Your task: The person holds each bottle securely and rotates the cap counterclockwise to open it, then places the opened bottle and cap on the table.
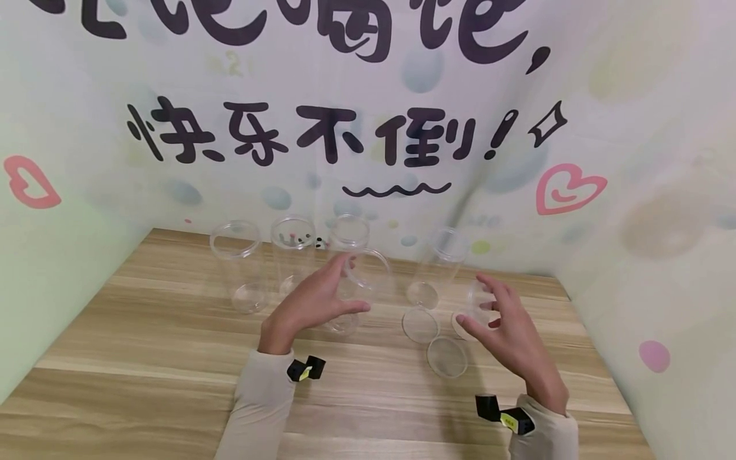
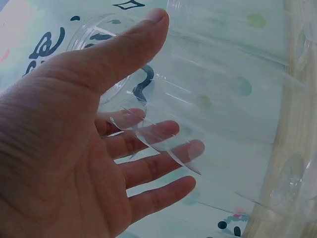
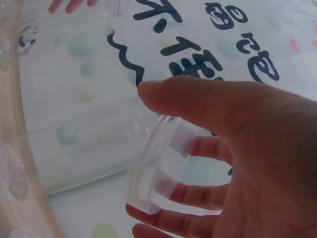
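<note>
My left hand is around a clear plastic cup, with its thumb in front and fingers at the far side. In the left wrist view, fingertips show through the wall of the cup. My right hand holds a clear round lid between thumb and fingers. The right wrist view shows this lid on edge, with the thumb at its top. Another clear cup stands between the hands, towards the back.
Clear cups stand at the back left, among them one cup at the far left and another cup beside it. Flat lids lie on the wooden table between the hands. A printed wall sheet rises behind.
</note>
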Available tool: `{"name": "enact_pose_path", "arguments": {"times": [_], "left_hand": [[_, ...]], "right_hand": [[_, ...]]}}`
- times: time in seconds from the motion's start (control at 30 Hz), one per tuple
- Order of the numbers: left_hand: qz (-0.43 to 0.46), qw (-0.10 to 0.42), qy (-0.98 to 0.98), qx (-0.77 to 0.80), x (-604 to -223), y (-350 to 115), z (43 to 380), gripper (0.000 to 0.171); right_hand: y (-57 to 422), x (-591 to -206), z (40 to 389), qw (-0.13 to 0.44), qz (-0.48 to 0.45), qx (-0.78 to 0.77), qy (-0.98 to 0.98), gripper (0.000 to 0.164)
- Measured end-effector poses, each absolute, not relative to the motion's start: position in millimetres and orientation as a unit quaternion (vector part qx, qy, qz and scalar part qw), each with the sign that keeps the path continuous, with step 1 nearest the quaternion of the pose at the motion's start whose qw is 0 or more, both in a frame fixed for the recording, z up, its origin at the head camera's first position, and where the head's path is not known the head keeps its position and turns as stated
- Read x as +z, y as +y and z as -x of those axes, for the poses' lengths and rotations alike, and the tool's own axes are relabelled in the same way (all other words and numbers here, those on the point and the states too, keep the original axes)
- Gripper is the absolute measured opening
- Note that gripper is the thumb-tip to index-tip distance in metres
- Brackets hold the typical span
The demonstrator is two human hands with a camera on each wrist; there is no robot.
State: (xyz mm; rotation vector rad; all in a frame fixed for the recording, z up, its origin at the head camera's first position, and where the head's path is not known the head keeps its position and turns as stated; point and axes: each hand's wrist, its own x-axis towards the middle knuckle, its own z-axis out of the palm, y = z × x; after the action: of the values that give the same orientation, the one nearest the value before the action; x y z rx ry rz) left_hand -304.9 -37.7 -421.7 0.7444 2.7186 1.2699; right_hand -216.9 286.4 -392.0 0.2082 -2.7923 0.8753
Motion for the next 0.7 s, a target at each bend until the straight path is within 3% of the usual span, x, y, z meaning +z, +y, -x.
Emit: {"name": "enact_pose_path", "arguments": {"times": [0.7], "left_hand": [[-0.175, 0.016, 0.877, 0.446, -421.4, -48.3, 307.4, 0.093]], "right_hand": [[309.5, -400.3, 220.0, 0.061, -0.025, 0.332, -0.941, 0.080]]}}
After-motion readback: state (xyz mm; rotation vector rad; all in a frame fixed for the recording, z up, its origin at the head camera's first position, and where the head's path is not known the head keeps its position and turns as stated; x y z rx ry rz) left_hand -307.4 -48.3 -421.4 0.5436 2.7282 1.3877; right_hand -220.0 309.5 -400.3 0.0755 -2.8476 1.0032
